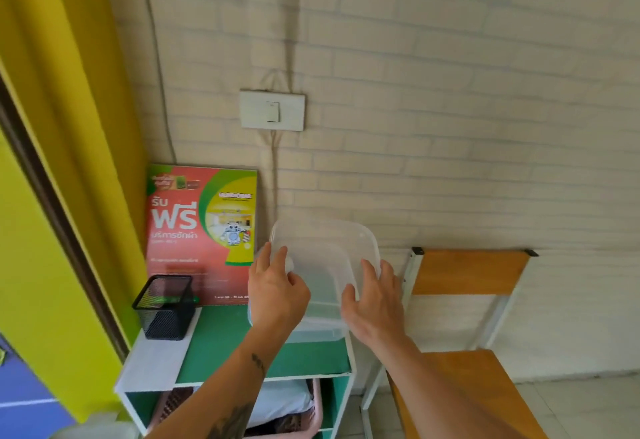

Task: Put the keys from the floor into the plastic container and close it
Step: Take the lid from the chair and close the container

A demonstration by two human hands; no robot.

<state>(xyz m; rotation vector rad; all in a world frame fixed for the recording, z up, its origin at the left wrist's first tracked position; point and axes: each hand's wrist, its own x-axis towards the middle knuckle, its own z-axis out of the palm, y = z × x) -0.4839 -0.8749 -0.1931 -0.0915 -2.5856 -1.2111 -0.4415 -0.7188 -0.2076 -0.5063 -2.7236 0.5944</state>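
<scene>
Plastic container (323, 265), clear, sits at the right end of the green shelf top (214, 345), close to its right edge and near the wooden chair (467, 272). The left hand (277, 291) pinches its left rim with curled fingers, while the right hand (374, 303) lies on the right rim with fingers straight. Bare green top separates it from the black mesh pen holder (166, 310) at the left edge.

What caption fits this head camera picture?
Left hand grips and right hand touches a clear plastic container at a green shelf.

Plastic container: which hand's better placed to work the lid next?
Left, probably. The left hand pinches the left rim of the plastic container, so it can work the lid; the right hand lies flatter on the right side, better for steadying.
</scene>
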